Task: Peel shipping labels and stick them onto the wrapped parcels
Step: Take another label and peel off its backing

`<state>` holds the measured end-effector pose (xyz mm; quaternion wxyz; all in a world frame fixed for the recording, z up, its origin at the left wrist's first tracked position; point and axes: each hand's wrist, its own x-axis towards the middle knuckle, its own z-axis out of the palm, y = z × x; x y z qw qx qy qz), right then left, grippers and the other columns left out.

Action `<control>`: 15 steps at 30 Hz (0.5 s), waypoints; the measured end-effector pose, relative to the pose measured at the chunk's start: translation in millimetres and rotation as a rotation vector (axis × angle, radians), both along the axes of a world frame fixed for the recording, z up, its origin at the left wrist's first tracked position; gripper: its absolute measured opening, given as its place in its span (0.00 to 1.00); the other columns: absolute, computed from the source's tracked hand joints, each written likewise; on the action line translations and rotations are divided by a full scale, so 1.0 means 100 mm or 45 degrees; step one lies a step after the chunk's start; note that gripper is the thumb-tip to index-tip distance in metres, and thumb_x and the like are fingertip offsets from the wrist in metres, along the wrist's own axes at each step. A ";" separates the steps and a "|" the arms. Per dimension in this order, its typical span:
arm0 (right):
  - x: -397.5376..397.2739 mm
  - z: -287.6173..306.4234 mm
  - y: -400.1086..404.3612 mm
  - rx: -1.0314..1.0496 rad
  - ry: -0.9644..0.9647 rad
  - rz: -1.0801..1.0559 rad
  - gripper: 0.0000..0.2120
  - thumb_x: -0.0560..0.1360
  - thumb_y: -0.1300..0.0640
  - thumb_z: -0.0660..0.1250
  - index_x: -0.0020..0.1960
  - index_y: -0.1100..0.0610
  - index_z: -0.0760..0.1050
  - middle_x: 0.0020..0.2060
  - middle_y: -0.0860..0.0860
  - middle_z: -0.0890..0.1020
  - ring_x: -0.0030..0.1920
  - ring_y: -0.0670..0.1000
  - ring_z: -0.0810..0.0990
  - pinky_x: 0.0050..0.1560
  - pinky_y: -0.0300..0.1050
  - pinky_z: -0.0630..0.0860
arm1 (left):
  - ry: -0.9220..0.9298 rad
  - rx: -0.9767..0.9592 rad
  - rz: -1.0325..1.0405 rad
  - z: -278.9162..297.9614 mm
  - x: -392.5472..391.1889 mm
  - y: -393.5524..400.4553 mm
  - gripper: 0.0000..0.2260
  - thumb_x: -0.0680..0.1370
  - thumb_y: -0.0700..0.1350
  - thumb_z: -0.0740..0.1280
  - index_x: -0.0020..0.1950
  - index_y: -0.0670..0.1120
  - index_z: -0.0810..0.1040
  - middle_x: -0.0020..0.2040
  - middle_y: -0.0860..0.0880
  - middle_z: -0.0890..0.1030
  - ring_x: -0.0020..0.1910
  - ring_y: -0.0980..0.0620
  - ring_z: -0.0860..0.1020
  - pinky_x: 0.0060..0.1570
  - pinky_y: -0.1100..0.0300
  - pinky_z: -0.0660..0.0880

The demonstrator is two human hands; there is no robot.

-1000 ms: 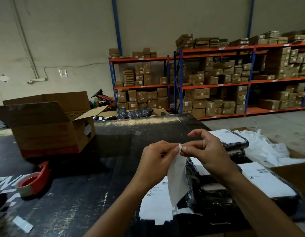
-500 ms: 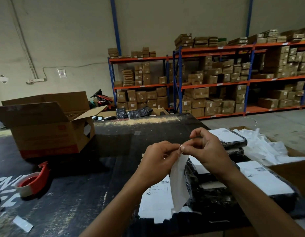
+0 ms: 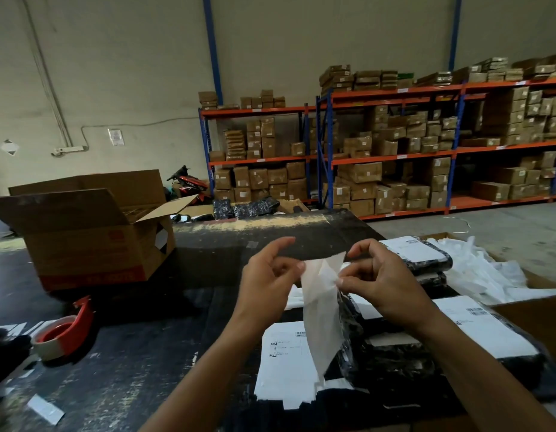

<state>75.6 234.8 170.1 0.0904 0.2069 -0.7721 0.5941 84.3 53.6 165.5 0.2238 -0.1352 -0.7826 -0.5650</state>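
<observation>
Head view, centre of the frame: the left hand [image 3: 267, 275] and right hand [image 3: 379, 285] each pinch a top edge of one shipping label [image 3: 322, 310], which hangs between them, apparently splitting from its backing; at lower centre a stack of unpeeled labels [image 3: 283, 366] lies on the dark table [image 3: 121, 363]; at right, wrapped parcels [image 3: 476, 332] already carry labels, while one black parcel [image 3: 392, 360] at lower right of centre looks bare; so several seem done, this label and the stack remain.
</observation>
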 end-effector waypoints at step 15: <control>-0.12 0.04 -0.15 0.022 0.059 -0.084 0.12 0.71 0.60 0.71 0.49 0.48 0.71 0.31 0.50 0.84 0.38 0.48 0.83 0.48 0.50 0.79 | -0.120 0.470 0.089 0.08 -0.07 -0.21 0.18 0.78 0.37 0.64 0.68 0.44 0.70 0.47 0.47 0.82 0.48 0.51 0.82 0.48 0.56 0.79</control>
